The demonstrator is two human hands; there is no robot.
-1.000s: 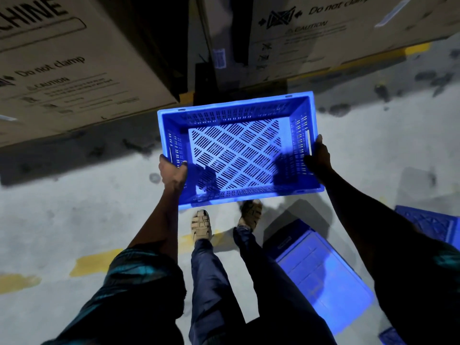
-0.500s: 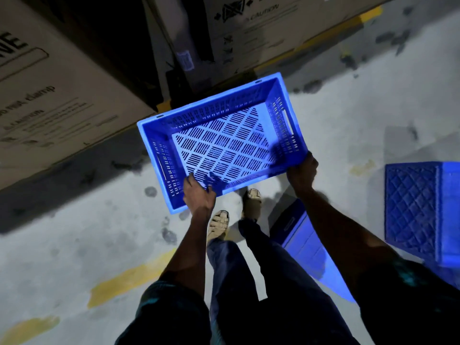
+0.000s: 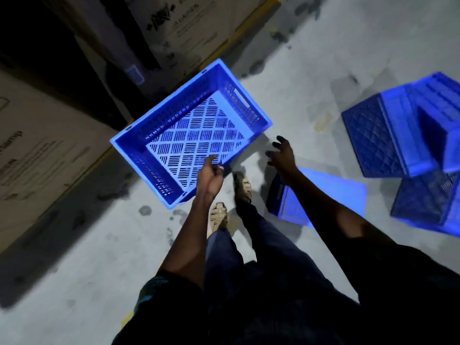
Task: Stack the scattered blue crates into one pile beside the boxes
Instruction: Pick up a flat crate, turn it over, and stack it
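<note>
An upright blue slatted crate (image 3: 159, 143) lies skewed by the cardboard boxes (image 3: 42, 155), low over the concrete floor or on it. My left hand (image 3: 210, 176) is at the crate's near rim, fingers loosely extended, fingertips at the rim edge with no grip showing. My right hand (image 3: 282, 154) hovers off the crate's near right corner, fingers spread and holding nothing. Three other blue crates lie scattered: one tipped by my feet (image 3: 323, 192), one overturned at the right (image 3: 373, 143), and one below it (image 3: 423, 202).
A second cardboard box (image 3: 189, 26) stands at the top, with a dark gap (image 3: 74, 66) between the boxes. A yellow floor line (image 3: 251, 23) runs along the box bases. My sandalled feet (image 3: 219, 215) stand just behind the crate.
Both hands held the crate by its sides a second ago. The crate has swung clockwise and dropped lower; my right hand has come off it and my left has loosened at the rim.
</note>
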